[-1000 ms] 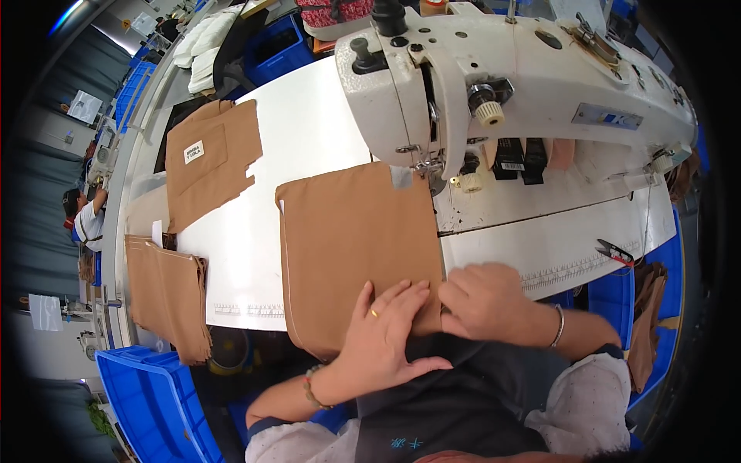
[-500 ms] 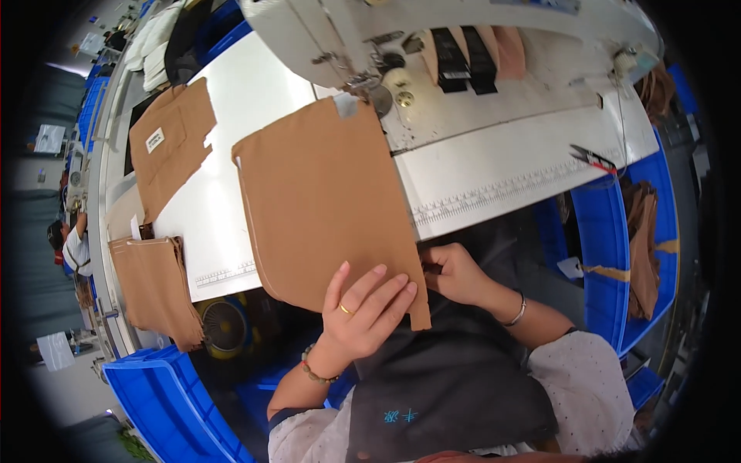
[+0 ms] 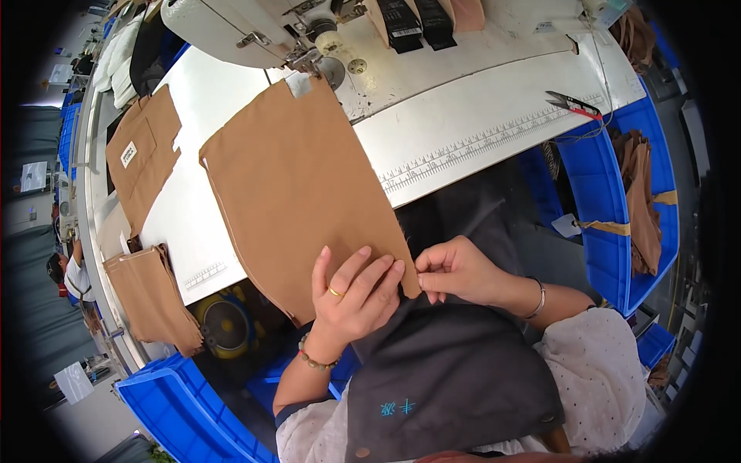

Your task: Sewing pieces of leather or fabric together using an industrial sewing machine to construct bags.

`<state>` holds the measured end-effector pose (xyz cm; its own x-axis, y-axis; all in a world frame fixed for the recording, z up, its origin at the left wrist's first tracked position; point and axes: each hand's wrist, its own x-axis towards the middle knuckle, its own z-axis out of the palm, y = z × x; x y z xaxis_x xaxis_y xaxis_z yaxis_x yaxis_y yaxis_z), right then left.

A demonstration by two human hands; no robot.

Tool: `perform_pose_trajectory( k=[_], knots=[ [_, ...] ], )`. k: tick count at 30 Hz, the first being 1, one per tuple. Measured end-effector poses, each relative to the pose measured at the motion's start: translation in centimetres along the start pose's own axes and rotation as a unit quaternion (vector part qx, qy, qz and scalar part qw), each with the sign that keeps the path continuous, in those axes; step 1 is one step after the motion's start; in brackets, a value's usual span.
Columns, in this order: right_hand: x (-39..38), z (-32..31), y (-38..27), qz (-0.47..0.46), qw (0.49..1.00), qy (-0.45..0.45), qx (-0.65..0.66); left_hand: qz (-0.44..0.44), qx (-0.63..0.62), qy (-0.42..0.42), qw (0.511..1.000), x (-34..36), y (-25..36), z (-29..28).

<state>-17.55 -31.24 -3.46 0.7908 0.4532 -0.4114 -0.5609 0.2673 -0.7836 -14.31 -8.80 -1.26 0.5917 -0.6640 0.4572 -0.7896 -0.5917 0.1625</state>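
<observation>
A large brown fabric panel (image 3: pixel 285 170) lies over the front of the white sewing table, its top corner under the needle area of the sewing machine (image 3: pixel 309 58). My left hand (image 3: pixel 357 289) rests on the panel's lower part, fingers spread and stretched out. At the panel's lower right corner, my right hand (image 3: pixel 454 272) pinches the fabric edge between thumb and fingers. A small grey patch (image 3: pixel 299 85) shows at the panel's top corner.
To the left lie a brown piece with a white label (image 3: pixel 144 158) and a stack of brown pieces (image 3: pixel 150 297) over the table edge. Red-handled thread snips (image 3: pixel 575 106) lie at the right. Blue bins (image 3: pixel 598 208) stand on both sides; a fan (image 3: pixel 225 324) sits below.
The view has shifted, so table and machine sit further left and higher. My right hand has come out from behind the panel's edge to its lower corner. My left hand stays on the panel.
</observation>
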Motion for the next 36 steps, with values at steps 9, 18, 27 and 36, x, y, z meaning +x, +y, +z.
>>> perform_pose_trajectory(
  k=[9, 18, 27, 36],
  knots=[
    [-1.5, -0.7, -1.4, -0.101, 0.961, 0.003, -0.257, 0.028, 0.043, 0.023, 0.998, -0.6, -0.2, -0.1],
    [0.9, -0.4, -1.3, -0.604, 0.524, 0.086, -0.594, -0.065, -0.003, 0.062, 0.996, -1.2, -0.8, -1.4],
    [0.5, -0.9, -2.9, -0.588, 0.51, 0.026, -0.627, -0.606, -0.323, 0.227, 0.691, -10.1, -7.2, -4.0],
    [0.6, -1.1, -4.3, -0.58, 0.508, -0.023, -0.636, -0.588, -0.419, 0.17, 0.671, -7.6, -7.4, -6.2]
  ],
)
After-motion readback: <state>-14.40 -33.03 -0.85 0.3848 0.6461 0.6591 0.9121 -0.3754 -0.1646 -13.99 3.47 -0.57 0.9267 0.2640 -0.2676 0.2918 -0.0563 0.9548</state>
